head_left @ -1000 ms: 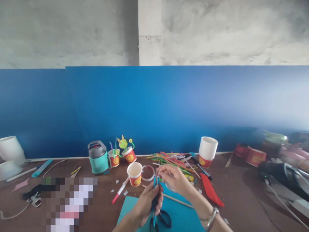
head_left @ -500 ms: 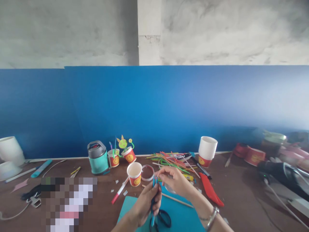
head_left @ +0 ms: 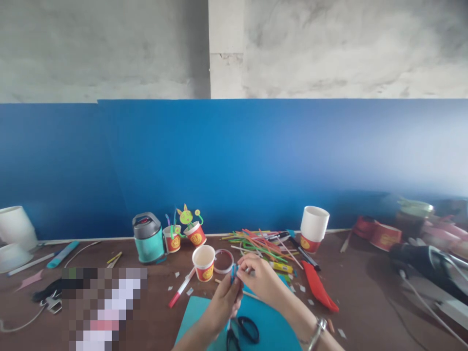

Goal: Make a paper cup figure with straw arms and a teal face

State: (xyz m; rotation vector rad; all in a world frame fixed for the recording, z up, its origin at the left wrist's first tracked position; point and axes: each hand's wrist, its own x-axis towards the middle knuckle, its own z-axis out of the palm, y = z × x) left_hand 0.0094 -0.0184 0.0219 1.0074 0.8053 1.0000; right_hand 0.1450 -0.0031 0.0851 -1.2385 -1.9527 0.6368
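In my left hand (head_left: 224,296) is a narrow blue strip (head_left: 233,274), its upper end standing out above the closed fingers. My right hand (head_left: 256,275) meets it from the right, thumb and fingertips pinched together at the strip's top. Black-handled scissors (head_left: 248,329) show just below my left hand, over blue paper (head_left: 272,321); whether that hand also grips their blades is hidden. A paper cup (head_left: 204,263) stands left of my hands, beside a roll of clear tape (head_left: 223,262).
Colourful sticks (head_left: 256,243) lie in a heap behind my hands. A red marker (head_left: 181,290) is at the left. To the right are a red balloon-like piece (head_left: 320,287) and stacked cups (head_left: 314,229). A teal flask (head_left: 149,243) stands near the blue partition (head_left: 219,161).
My right hand has come down and left, its fingers closing at the blue strip's top. My left hand has shifted only slightly, with the strip still in it.
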